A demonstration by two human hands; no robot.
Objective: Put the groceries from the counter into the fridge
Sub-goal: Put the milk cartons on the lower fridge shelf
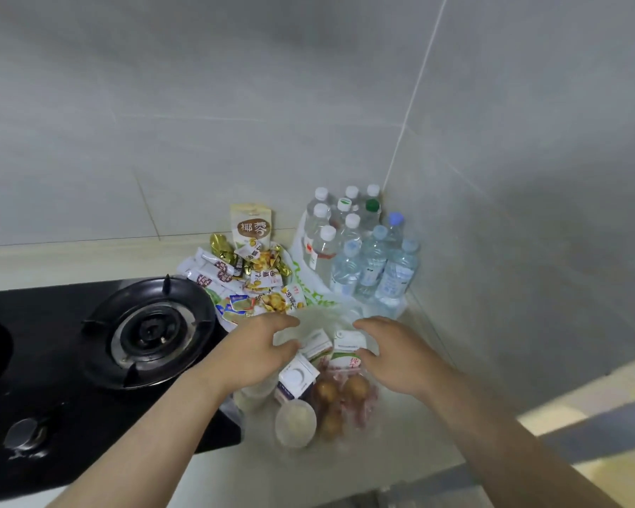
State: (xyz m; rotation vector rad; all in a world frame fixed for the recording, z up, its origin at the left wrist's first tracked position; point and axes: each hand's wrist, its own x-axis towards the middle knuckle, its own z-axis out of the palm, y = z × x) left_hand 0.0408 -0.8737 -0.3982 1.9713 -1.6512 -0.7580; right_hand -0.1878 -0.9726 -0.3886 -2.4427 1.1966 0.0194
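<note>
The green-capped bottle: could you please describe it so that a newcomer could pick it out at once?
Look to the corner of the counter, where the two tiled walls meet. A cluster of plastic bottles stands there, and the green-capped bottle is near its back, closest to that corner. It alone has a dark green cap; its neighbours' caps are white or pale blue.

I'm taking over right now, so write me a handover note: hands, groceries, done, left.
Left hand and right hand: open, empty, flanking the milk cartons.
Bottles stand in the counter corner; snacks lie by the stove.
Done: cannot tell; fridge out of view.
Left: cartons, bottles, snacks all go into the fridge.
</note>
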